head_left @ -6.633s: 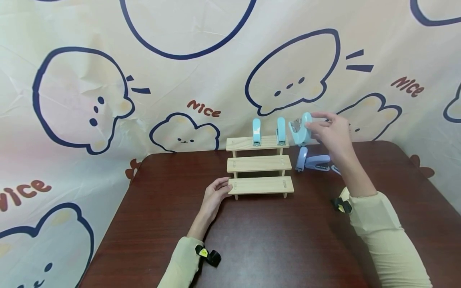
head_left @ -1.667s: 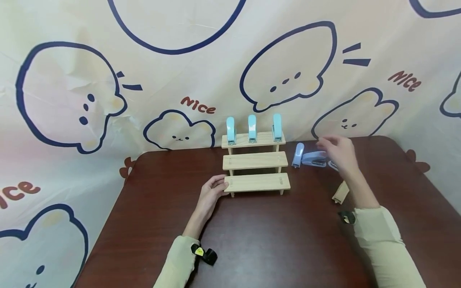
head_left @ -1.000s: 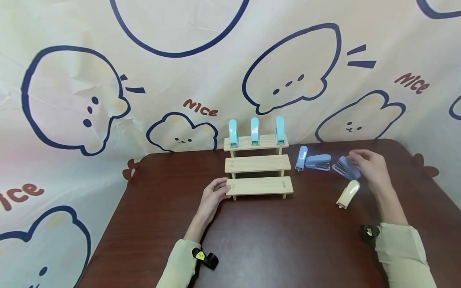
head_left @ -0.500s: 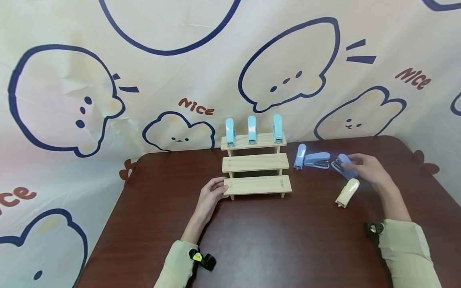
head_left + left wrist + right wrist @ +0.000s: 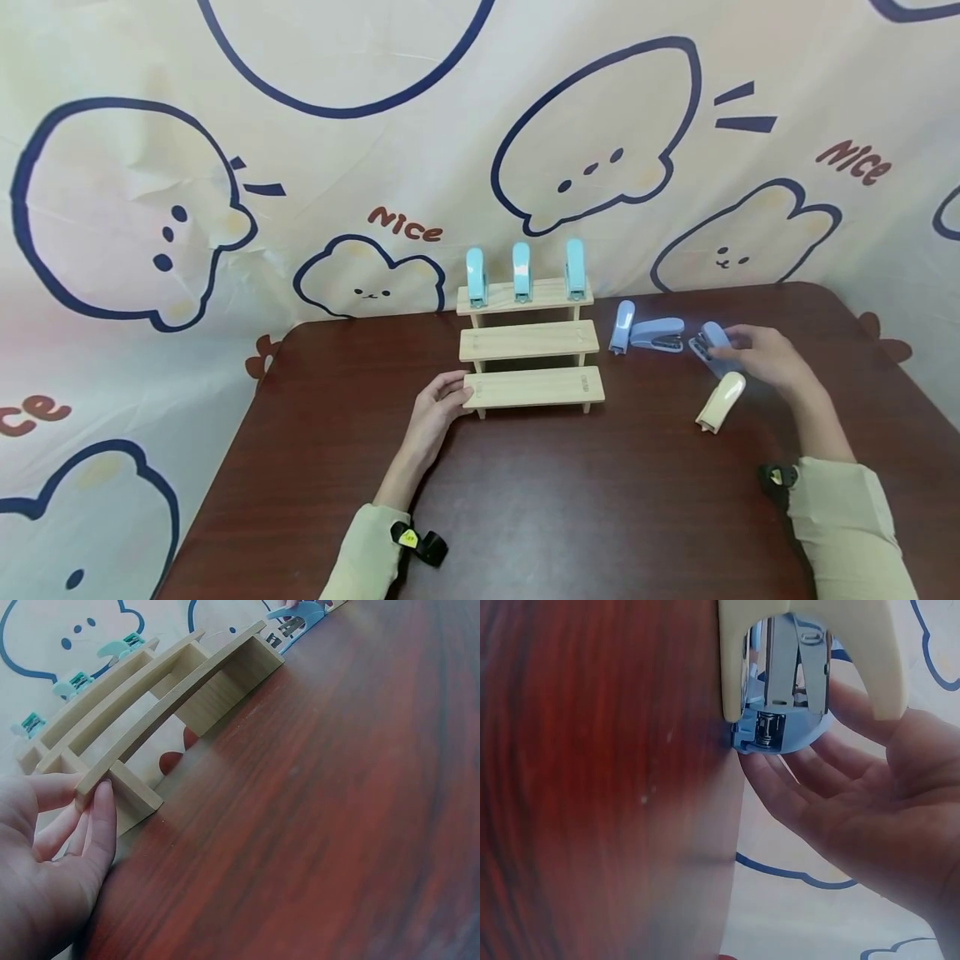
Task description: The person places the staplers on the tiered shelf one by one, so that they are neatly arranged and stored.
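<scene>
My left hand [image 5: 433, 412] pinches the left end of the lowest step of a three-tier wooden display rack [image 5: 532, 387]; the left wrist view has the thumb below the board's edge. Along the top step three turquoise staplers [image 5: 521, 271] stand upright in a row. To the right of the rack, my right hand [image 5: 772, 358] holds a periwinkle-blue stapler [image 5: 714, 335] on the table, thumb on the near side and fingers on the far side. In the right wrist view a cream stapler [image 5: 881, 667] partly hides that blue stapler [image 5: 799, 727].
Two more blue staplers, one upright [image 5: 622, 327] and one on its side [image 5: 657, 332], lie between the rack and my right hand. The cream stapler rests nearer me. A patterned cloth [image 5: 375, 167] hangs behind the dark wooden table [image 5: 540, 500].
A turquoise stapler that my right hand held has joined two others on the top step. The right hand has since come down to the blue stapler and gripped it. The left hand stays put.
</scene>
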A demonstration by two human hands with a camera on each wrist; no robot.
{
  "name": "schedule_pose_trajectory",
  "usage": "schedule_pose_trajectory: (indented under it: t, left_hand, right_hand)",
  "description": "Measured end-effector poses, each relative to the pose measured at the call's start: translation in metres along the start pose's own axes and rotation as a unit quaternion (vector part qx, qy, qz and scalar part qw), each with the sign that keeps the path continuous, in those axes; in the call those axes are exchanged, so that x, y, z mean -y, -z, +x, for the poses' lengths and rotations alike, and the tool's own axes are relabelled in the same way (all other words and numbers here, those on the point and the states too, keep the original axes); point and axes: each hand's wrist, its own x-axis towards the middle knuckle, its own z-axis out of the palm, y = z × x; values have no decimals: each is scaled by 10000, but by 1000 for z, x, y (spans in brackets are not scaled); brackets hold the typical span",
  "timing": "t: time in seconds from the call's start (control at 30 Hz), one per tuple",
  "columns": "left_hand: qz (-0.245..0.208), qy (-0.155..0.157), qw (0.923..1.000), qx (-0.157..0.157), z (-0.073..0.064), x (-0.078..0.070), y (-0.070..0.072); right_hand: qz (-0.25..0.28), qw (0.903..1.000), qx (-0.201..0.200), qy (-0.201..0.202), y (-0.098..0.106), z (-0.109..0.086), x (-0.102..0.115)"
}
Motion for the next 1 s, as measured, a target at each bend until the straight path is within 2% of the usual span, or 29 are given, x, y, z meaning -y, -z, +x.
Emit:
schedule_pose_trajectory:
  t: [0.4,0.8,1.0]
  left_hand:
    - [55,50,10000,10,1,-1,1]
    - [129,1,9998,117,1,0,2]
    - [75,59,9999,61,0,0,1]
  right_hand:
    - [76,9994,-206,-265,6,-5,-3]
    - [230,9958,-863,-178,4,-8,-6]
    - [348,9927,-1137,-199,4,-11,-2]
